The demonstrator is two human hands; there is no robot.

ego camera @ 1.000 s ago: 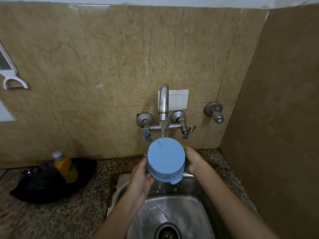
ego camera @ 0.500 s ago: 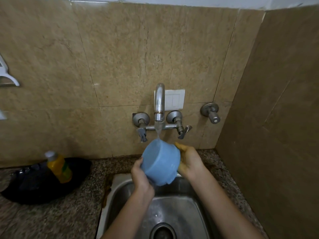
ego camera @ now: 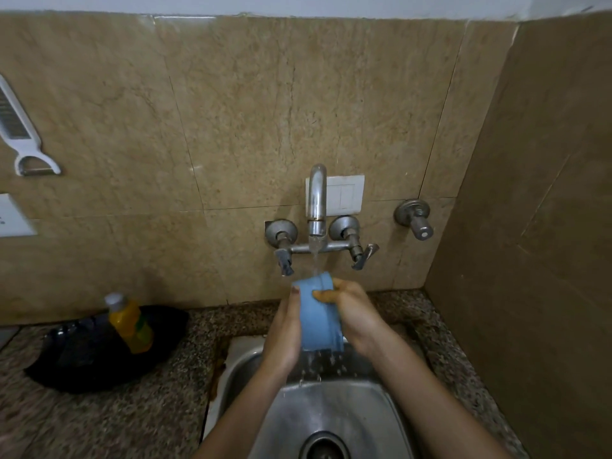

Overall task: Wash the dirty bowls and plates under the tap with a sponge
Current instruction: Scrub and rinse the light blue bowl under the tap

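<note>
A light blue bowl (ego camera: 319, 314) is held on edge above the steel sink (ego camera: 331, 415), its side turned toward me. My left hand (ego camera: 286, 329) grips its left side and my right hand (ego camera: 356, 313) grips its right side, thumb across the outside. Water runs from the chrome tap (ego camera: 317, 200) onto the bowl's upper rim and drips off the bottom into the sink. No sponge is visible.
A yellow soap bottle (ego camera: 129, 323) stands in a black dish (ego camera: 82, 359) on the granite counter to the left. A white peeler (ego camera: 20, 134) hangs on the tiled wall. A side wall (ego camera: 536, 260) closes off the right. The drain (ego camera: 324, 447) sits at the sink's bottom.
The bowl has been turned from base-facing-me to standing on edge between both hands. Both hands shifted to clasp its two sides, and the camera view moved slightly.
</note>
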